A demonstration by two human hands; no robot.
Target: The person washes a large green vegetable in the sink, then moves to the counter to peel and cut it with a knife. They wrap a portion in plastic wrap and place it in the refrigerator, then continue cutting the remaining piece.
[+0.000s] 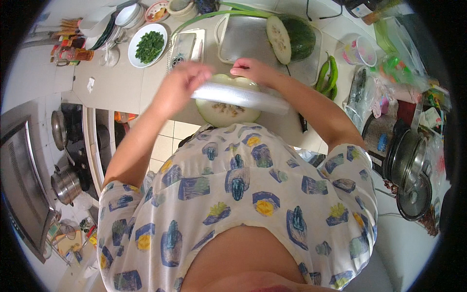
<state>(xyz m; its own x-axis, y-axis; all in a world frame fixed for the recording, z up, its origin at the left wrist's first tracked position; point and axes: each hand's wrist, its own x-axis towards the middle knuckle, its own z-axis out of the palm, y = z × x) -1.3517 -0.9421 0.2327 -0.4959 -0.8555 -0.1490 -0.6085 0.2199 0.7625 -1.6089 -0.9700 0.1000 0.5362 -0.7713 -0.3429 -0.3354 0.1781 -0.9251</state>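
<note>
A cut piece of winter melon [228, 111], pale flesh and seeds facing up, lies at the counter's front edge. Across it rests a roll of clear plastic film [242, 98], and a film-like gleam shows on the melon's far part. My left hand [188, 82], blurred, is at the roll's left end with fingers curled; whether it grips anything is unclear. Beyond the melon, the thumb and fingers of my right hand [248, 71] are pinched together, seemingly on the film's edge. The larger winter melon [297, 38], its cut face to the left, sits on a metal tray [242, 40].
Green peppers [330, 75] lie right of the tray. Further left are a notebook with a pen [200, 47], a phone [184, 45] and a white plate [132, 51] of chopped greens. A black-handled tool [303, 122] is near the front edge. Pots and bags crowd the right side.
</note>
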